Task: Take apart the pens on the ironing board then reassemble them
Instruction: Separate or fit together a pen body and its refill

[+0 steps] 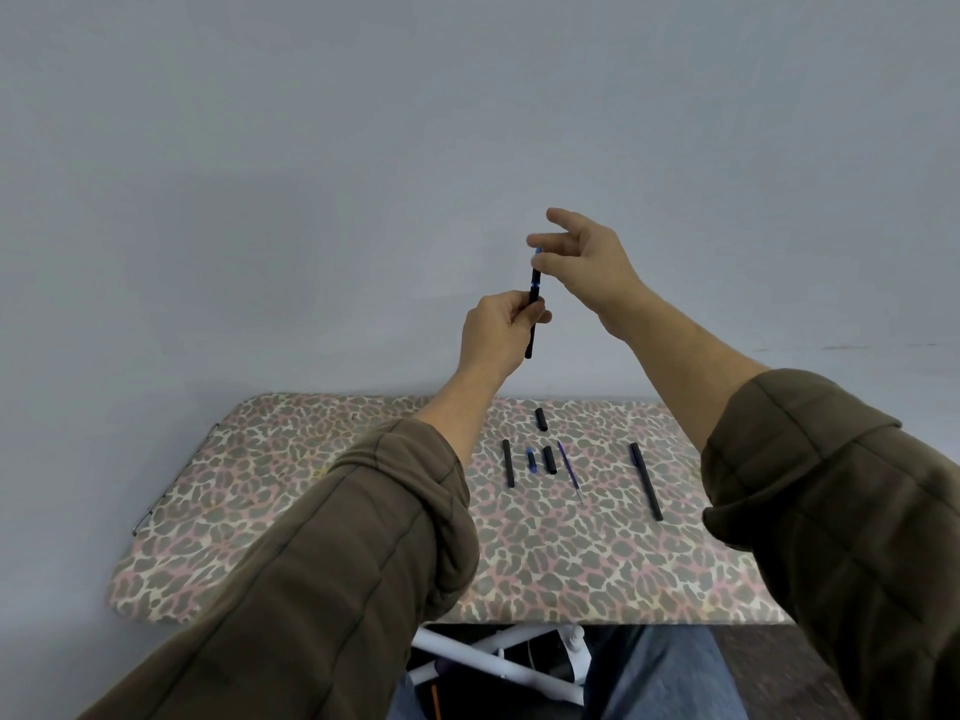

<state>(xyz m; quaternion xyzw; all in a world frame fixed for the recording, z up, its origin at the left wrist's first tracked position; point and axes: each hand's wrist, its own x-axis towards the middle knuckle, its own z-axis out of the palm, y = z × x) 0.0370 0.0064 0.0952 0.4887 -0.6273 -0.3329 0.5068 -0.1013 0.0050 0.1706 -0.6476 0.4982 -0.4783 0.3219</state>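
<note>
I record the left grip [501, 324] closed round the lower half of a slim black plastic pen [535, 283], held upright. The right grip [587, 262] pinches the pen's blue top end, other fingers spread. Well below both grips, on the leopard-print ironing board [234, 485], lie a short black cap [542, 419], a long black barrel [508, 463], a thin blue refill [570, 472] and a whole black pen [647, 481]. Behind is a plain grey wall [311, 148].

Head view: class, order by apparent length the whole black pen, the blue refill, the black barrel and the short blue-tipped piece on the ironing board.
1. whole black pen
2. blue refill
3. black barrel
4. short blue-tipped piece
All lie similarly far away, so this holds.
</note>
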